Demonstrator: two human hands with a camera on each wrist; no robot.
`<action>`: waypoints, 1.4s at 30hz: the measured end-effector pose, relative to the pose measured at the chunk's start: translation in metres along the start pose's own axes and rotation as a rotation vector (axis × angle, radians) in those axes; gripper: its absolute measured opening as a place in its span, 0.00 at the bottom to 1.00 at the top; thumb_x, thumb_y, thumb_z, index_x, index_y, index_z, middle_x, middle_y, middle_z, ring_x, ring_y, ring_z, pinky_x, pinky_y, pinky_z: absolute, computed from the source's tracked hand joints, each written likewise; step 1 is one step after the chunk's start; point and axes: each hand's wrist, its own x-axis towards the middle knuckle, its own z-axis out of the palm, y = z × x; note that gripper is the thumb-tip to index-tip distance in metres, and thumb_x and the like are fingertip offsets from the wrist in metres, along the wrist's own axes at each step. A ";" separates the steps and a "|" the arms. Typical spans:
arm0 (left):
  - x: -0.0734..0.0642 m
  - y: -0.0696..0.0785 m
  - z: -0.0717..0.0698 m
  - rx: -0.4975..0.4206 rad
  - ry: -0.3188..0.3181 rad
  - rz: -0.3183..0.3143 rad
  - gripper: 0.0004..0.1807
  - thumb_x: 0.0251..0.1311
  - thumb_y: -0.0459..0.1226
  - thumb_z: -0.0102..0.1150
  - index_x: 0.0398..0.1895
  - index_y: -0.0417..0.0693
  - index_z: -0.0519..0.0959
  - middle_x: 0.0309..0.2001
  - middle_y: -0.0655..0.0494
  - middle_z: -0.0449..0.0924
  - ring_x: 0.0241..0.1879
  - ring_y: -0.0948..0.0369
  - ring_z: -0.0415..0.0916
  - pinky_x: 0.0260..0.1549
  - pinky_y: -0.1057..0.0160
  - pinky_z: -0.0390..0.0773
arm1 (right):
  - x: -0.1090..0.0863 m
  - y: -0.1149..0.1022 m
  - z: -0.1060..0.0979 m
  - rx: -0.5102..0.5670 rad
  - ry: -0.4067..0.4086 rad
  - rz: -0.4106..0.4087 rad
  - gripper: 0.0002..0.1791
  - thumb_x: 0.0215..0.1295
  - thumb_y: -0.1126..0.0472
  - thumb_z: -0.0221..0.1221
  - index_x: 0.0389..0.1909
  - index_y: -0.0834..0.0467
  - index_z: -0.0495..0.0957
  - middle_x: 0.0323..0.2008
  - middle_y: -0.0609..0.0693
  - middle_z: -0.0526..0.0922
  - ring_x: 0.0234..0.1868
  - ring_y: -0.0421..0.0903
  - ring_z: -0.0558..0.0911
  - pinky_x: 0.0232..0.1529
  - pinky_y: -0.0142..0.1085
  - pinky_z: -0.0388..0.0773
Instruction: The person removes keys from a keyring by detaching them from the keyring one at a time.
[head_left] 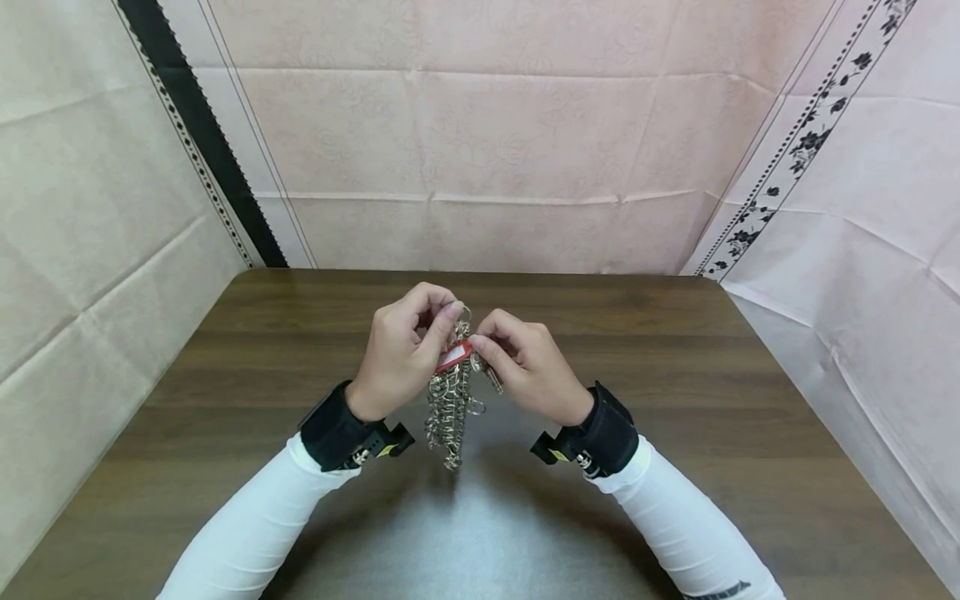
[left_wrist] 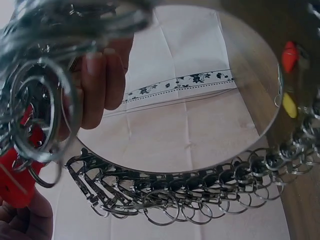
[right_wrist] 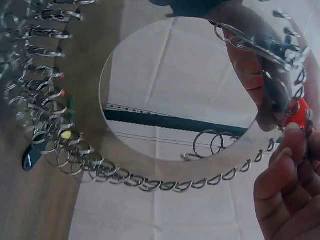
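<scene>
Both hands meet over the middle of the table at a clear ring-shaped plate (right_wrist: 127, 167), its edge lined with metal split rings (left_wrist: 200, 192). In the head view the plate is nearly edge-on, and the metal rings (head_left: 450, 417) show as a dense bunch. My left hand (head_left: 401, 350) grips its top, with thumb and finger beside a ring. My right hand (head_left: 536, 367) pinches the right end of a red key tag (head_left: 453, 357) with a white label. Small metal pieces like keys (head_left: 493, 379) hang under the right fingers, which partly hide them.
Red (left_wrist: 289, 56) and yellow tags (left_wrist: 289, 105) show at the right in the left wrist view. A dark tag (right_wrist: 33, 154) shows in the right wrist view. Around the brown wooden table (head_left: 225, 375) hang pale cloths (head_left: 510, 150).
</scene>
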 end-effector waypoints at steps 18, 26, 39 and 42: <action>0.005 0.001 -0.010 0.039 0.029 0.029 0.02 0.62 0.26 0.54 0.34 0.40 0.75 0.23 0.56 0.71 0.19 0.67 0.65 0.16 0.69 0.64 | 0.005 -0.004 -0.031 0.033 0.103 0.003 0.05 0.70 0.64 0.53 0.35 0.61 0.75 0.22 0.51 0.76 0.19 0.42 0.73 0.20 0.34 0.72; 0.008 -0.001 -0.014 0.043 0.041 0.051 0.02 0.63 0.28 0.54 0.32 0.39 0.75 0.21 0.58 0.70 0.18 0.67 0.64 0.16 0.68 0.63 | 0.007 0.011 -0.043 0.003 0.131 0.064 0.08 0.70 0.61 0.53 0.36 0.61 0.76 0.22 0.52 0.76 0.20 0.45 0.73 0.22 0.34 0.73; 0.009 -0.001 -0.017 0.094 0.005 0.055 0.02 0.63 0.28 0.55 0.34 0.41 0.76 0.23 0.58 0.71 0.21 0.67 0.66 0.21 0.70 0.66 | 0.002 0.079 -0.047 -0.235 -0.025 0.226 0.10 0.70 0.54 0.53 0.34 0.55 0.76 0.25 0.47 0.75 0.21 0.42 0.72 0.23 0.36 0.71; 0.009 -0.002 -0.017 0.107 0.003 0.057 0.02 0.63 0.28 0.55 0.34 0.41 0.76 0.23 0.58 0.70 0.21 0.66 0.65 0.21 0.70 0.66 | 0.000 0.090 -0.046 -0.303 -0.057 0.247 0.07 0.69 0.55 0.55 0.34 0.53 0.76 0.26 0.46 0.75 0.22 0.44 0.72 0.24 0.37 0.70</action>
